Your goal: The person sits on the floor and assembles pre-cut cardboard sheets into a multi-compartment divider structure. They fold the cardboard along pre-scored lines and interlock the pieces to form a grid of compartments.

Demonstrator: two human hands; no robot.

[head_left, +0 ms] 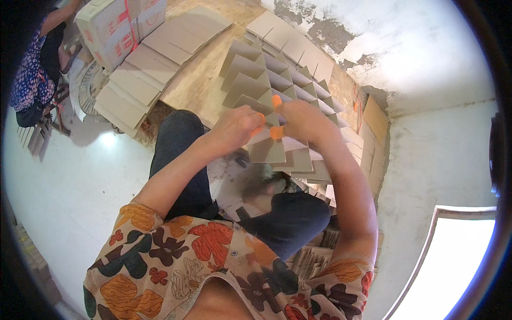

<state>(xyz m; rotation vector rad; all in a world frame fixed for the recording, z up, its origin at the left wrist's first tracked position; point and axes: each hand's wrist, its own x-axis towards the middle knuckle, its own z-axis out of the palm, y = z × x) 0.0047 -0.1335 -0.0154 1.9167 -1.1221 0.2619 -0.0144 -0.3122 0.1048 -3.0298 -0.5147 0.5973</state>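
A grid of interlocked grey cardboard divider strips (pixel 276 82) stands upright on the wooden work surface before me, its cells open to the top. At the grid's near left side is my left hand (pixel 239 127), fingers bent and pinched near a strip; orange finger covers show on its fingertips. My right hand (pixel 302 122), with orange covers on thumb and finger, reaches over the near part of the grid, thumb and finger apart at the strips' edges. Whether either hand grips a strip cannot be told. Slotted cardboard strips (pixel 296 48) lie flat behind the grid.
Overlapping stacks of flat cardboard pieces (pixel 146 72) line the work surface at left, beside a taped carton (pixel 120 30). Another person (pixel 36 76) is at the far left edge. A peeling wall (pixel 432 80) bounds the right, with cardboard sheets (pixel 372 136) leaning against it.
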